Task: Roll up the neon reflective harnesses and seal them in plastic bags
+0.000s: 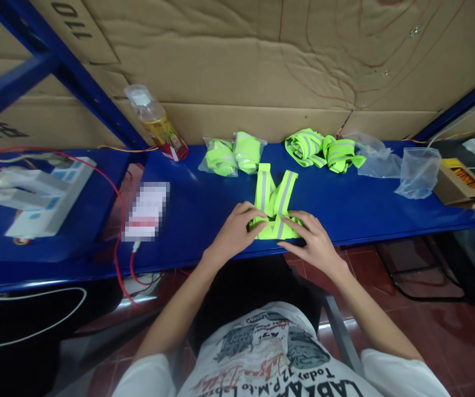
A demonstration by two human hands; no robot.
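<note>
A neon yellow-green reflective vest with silver stripes lies partly folded near the front edge of the blue table. Two of its straps point away from me, and the near part is gathered into a flat band. My left hand is closed on the left end of this band, thumb and fingertips at the fabric. At the right end, my right hand holds the band, fingers on top and thumb along the near edge. Both palms face the vest, and some fingertips are hidden by the fabric.
Behind are two bagged vests, two rolled vests and clear plastic bags. An open cardboard box stands right. On the left are a drink bottle, a blurred phone on a red cable and a power strip.
</note>
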